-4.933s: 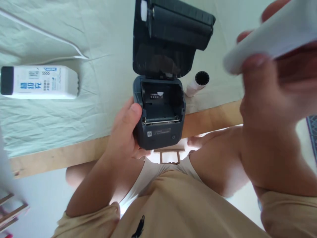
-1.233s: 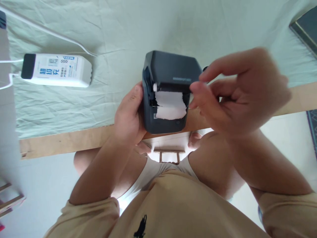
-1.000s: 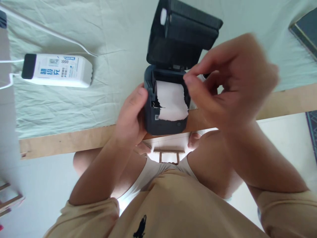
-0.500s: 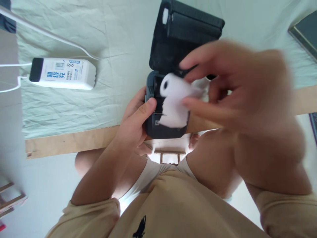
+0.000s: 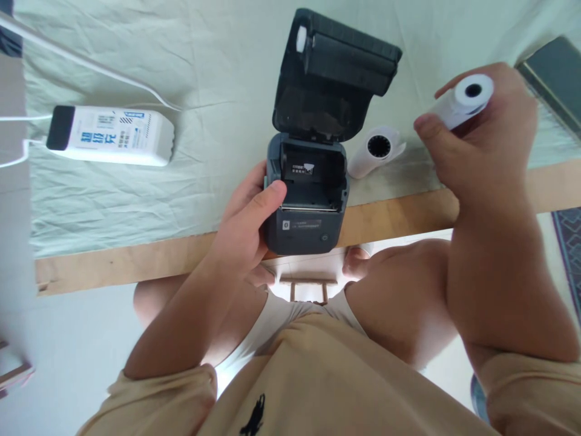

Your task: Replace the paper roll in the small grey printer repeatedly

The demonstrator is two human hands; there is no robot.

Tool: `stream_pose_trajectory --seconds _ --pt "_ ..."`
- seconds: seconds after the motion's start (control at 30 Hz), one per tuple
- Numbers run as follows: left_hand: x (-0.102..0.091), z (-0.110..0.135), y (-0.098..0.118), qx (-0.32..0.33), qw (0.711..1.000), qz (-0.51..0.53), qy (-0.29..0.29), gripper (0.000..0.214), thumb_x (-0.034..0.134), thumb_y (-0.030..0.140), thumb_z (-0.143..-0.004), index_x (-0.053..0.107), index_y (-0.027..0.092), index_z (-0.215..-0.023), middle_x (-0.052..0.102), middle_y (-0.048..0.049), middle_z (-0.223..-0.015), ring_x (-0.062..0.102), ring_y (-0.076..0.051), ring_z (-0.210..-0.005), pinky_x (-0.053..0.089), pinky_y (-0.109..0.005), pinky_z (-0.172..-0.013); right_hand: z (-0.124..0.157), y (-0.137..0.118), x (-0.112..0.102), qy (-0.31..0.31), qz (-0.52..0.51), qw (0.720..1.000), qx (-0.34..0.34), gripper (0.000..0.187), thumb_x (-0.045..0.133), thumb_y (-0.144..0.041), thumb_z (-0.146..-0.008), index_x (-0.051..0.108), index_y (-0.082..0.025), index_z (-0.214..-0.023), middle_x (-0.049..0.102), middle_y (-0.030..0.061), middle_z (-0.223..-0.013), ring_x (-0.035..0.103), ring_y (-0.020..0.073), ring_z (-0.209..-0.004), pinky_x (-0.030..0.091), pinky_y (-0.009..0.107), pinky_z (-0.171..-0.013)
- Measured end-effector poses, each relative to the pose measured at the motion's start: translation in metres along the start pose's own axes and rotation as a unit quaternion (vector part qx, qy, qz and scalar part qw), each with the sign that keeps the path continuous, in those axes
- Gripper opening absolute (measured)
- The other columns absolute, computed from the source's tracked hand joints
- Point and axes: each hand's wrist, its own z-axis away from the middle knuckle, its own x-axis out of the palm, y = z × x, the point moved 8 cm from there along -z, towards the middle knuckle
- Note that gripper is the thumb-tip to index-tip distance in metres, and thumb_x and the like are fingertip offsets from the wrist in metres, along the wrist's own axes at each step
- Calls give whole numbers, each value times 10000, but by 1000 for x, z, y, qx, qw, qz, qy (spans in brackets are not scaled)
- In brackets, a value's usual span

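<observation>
My left hand (image 5: 247, 221) grips the left side of a dark label printer (image 5: 304, 239), its thumb on the rim. The printer's black lid (image 5: 327, 91) is swung up, and the paper bay inside holds no roll. A small torn white scrap shows against the bay's back wall. Off to the right, my right hand (image 5: 485, 133) has its fingers around a white paper roll (image 5: 460, 103) with a dark core. A second white paper roll (image 5: 370, 154), its end loose, rests on the cloth just right of the printer.
A white power bank (image 5: 115, 136) with cables lies on the left of the pale green cloth (image 5: 213, 66). At the right edge is a dark box-like object (image 5: 556, 85). The wooden table edge (image 5: 122, 263) runs in front of my legs.
My right hand has lifted the paper roll out of the printer bay and carried it right, over the cloth. The left hand still holds the printer in about the same place.
</observation>
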Motion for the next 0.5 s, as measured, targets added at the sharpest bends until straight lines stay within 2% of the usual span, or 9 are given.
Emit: stream_pose_trajectory --seconds 0.1,0.2,0.27,0.37,0.5 --pt "-4 1 -1 3 1000 3 0 367 813 469 -912 737 177 -1120 781 -15 -868 700 -155 -655 540 -255 -547 1 3 -4 -21 86 996 -6 495 873 -107 -623 647 -276 -1030 704 -1 -972 666 210 -897 566 426 -844" --pt "-8 0 -1 10 1000 7 14 356 841 464 -893 749 175 -1080 775 10 -842 704 -131 -647 551 -220 -539 4 2 -4 -42 139 989 -34 542 812 -149 -683 622 -296 -1169 723 23 -1099 703 261 -1014 555 504 -954" --pt "-7 -1 -1 12 1000 6 12 384 875 480 -861 752 174 -1057 775 12 -831 706 -130 -638 549 -218 -529 12 -18 -8 -12 139 984 -114 478 731 -217 -745 613 -292 -1202 706 42 -1138 714 286 -1063 559 501 -910" --pt "-5 -3 -1 28 999 18 9 355 888 462 -846 772 169 -1010 764 13 -785 675 -117 -596 513 -212 -496 35 -55 -9 25 102 968 -230 335 620 -250 -821 635 -266 -1155 694 54 -1021 716 269 -938 569 467 -800" --pt "-5 -4 0 53 998 31 2 260 813 404 -914 802 179 -1044 782 3 -801 682 -130 -609 509 -235 -498 56 -79 6 -5 66 956 -285 346 608 -182 -785 636 -242 -1124 706 103 -998 693 295 -956 596 491 -837"
